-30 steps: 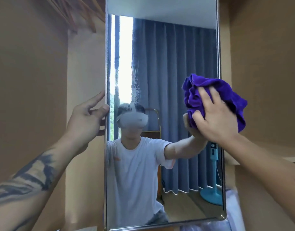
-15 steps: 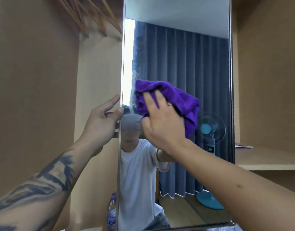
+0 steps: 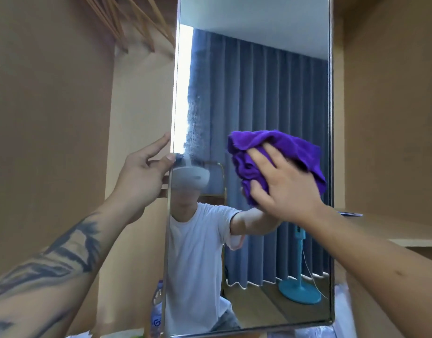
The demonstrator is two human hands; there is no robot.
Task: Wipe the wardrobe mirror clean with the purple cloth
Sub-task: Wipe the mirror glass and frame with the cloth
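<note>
Both hands are working on the tall metal-framed wardrobe mirror in the head view, the only view I have. My right hand is pressing the bunched purple microfibre cloth flat against the glass, right of centre at about mid-height; my fingers are spread and fairly straight over the wad, with the thumb tucking round its lower edge, so I am pushing it rather than gripping it tight. My left hand is bracing the mirror's left edge, thumb lying on the front of the frame and fingers reaching behind it, loosely spread.

I am judging the cloth to be soft, light and floppy, so it is handling best bunched under a flat palm; a loose corner is hanging out toward the right frame and could drag. I am treating the mirror as stiff, smooth and fragile, a panel that seems free to swing, so I am taking it by the frame edge rather than the glass, where fingers would leave marks. A hazy, speckled patch is showing on the upper left of the glass beside the bright window reflection, so I am reckoning that area is not yet clean.
</note>
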